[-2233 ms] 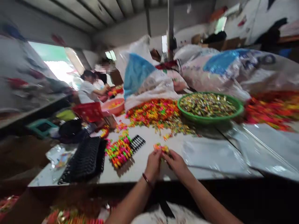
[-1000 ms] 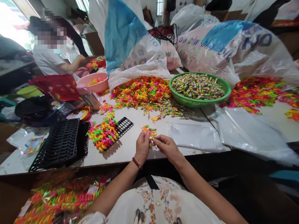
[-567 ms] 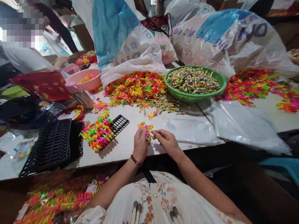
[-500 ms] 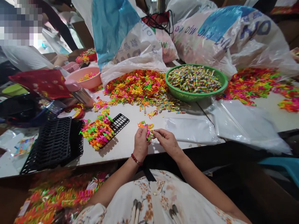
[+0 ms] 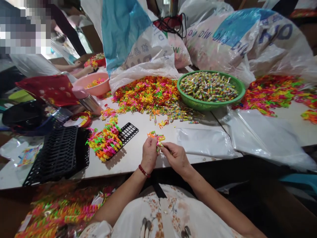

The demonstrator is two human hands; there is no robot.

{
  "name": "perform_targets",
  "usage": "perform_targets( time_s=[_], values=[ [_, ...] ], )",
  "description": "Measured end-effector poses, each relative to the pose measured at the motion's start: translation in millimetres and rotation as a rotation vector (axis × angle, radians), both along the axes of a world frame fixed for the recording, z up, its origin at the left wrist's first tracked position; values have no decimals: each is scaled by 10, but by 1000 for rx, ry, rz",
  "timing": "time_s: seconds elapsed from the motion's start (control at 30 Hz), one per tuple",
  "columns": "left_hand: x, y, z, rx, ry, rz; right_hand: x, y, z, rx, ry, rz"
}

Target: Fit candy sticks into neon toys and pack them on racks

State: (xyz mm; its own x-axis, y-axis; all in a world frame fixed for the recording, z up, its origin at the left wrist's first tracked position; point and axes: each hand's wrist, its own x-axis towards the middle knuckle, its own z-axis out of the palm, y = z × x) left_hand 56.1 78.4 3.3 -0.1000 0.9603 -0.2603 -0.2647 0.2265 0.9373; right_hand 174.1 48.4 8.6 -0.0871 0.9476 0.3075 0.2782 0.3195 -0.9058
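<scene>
Loaded rack left of hands

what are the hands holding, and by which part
Left hand: colourful plastic pieces, pinched on their left side. Right hand: at their right edge, hold unclear.

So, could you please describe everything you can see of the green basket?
The green basket is round and shallow, apparently plastic, with a rim and a wall that looks perforated. It stands upright on the white table, heaped with small multicoloured tubes. Loose tubes lie to its left. Whether the printed sack behind touches it is unclear.
</scene>
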Motion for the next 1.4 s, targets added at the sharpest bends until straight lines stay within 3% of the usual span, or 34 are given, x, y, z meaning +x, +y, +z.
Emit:
perform_targets(
  time_s=[0.13,0.23,0.33,0.43,0.5,0.63,0.77,0.87,1.0,1.17,1.27,1.33,1.4],
  values=[
    [21,115,-34,61,103,-67,64,83,-40,34,-82,12],
    [5,301,-1,173,386,-147,217,236,-124,74,-189,-14],
    [-54,606,49,247,785,-198,377,362,-253,161,-395,-136],
    [-129,1037,42,165,1038,-159,463,399,-394,265,-521,-264],
    [-159,1358,9,113,1084,-118,466,373,-451,281,-512,-294],
    [-145,1910,-54,72,1150,-32,388,247,-427,157,-429,-216],
    [-140,2182,-107,41,1188,-57,340,126,-369,104,-366,-227],
    [-206,2183,-152,21,1182,-149,375,100,-372,55,-280,-205],
    [-327,1933,-176,30,1146,-229,413,179,-334,-34,-249,-109],
    [-341,1404,-15,147,1054,-331,311,502,-164,235,-491,-123],
    [-276,1196,123,287,892,-582,249,743,-103,343,-683,-191],
    [-230,1215,193,393,762,-753,251,852,-106,336,-743,-211],
    [-191,1391,253,419,779,-683,292,883,-140,302,-735,-214]
  ],
)
